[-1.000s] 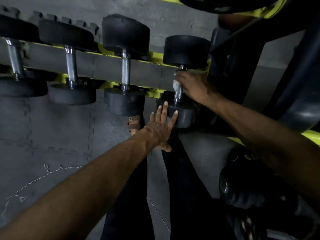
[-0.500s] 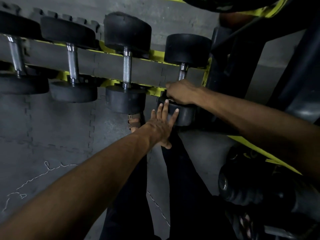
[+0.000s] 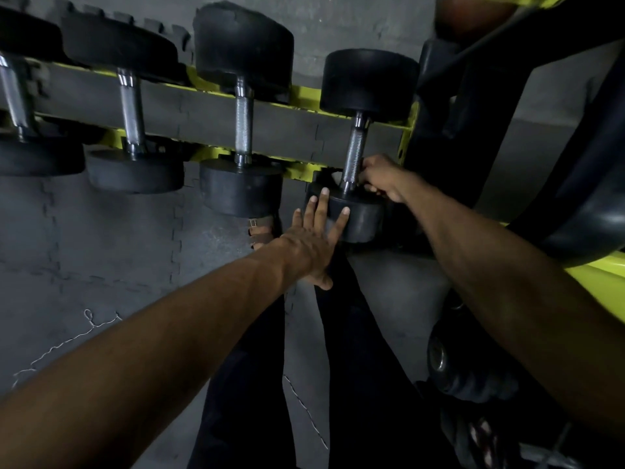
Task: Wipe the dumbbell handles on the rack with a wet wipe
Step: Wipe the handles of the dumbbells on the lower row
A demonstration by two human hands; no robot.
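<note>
Rack (image 3: 306, 96): yellow rails, upper tier, carrying a row of black-headed dumbbells with bare metal handles, each laid across the two rails.
Contents, from the left: one dumbbell cut off by the frame edge (image 3: 13, 96); second dumbbell (image 3: 132, 113); third dumbbell (image 3: 244, 126); rightmost dumbbell (image 3: 368, 82), in hand.
Left grip (image 3: 314, 245): open, fingers straight and spread, pressed flat against the near head of the rightmost dumbbell.
Right grip (image 3: 378, 177): closed at the foot of the knurled handle (image 3: 355, 147), just above the near head.
Wet wipe (image 3: 337, 179): at the handle's foot, mostly hidden under the right grip; only a pale edge visible left of the shaft.
Lower tier: another dark dumbbell (image 3: 466, 374), at the right edge.
Floor (image 3: 101, 248): grey interlocking mats.
</note>
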